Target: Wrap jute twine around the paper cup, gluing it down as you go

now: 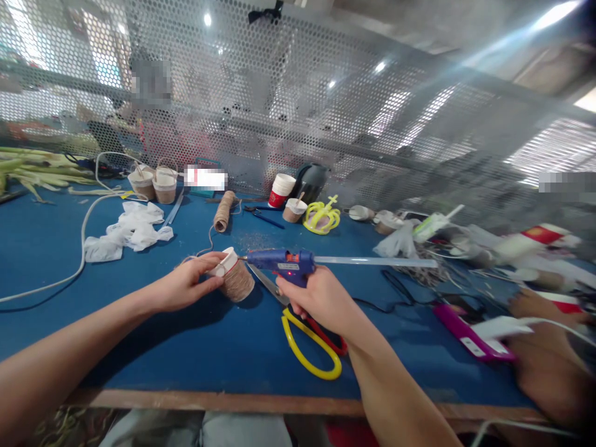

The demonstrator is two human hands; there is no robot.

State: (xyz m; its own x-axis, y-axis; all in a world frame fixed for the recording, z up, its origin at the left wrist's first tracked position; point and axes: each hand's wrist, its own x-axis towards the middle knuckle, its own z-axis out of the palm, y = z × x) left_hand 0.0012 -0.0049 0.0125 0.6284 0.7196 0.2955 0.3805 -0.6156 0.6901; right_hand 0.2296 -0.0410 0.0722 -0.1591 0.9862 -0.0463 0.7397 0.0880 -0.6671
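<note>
My left hand [193,282] grips a paper cup [236,280] wrapped in brown twine, tilted on its side with its white rim showing. In my right hand [321,298] is a blue hot glue gun [279,261] with a small red light lit. A long clear glue stick [372,261] juts from its back. The gun's nozzle points left and comes close to the cup's rim; I cannot tell whether they touch. Scissors [311,347] with yellow and red handles lie under my right hand. A twine roll [224,212] lies behind the cup, its strand running towards my left hand.
Several twine-wrapped cups [164,186] stand at the back, near pliers [265,216] and a yellow crown-shaped piece [321,217]. White plastic [133,230] and a pale cable [86,230] lie left. At right, another person's hand [540,323] is beside a purple phone [470,335]. A perforated metal screen [298,112] stands behind.
</note>
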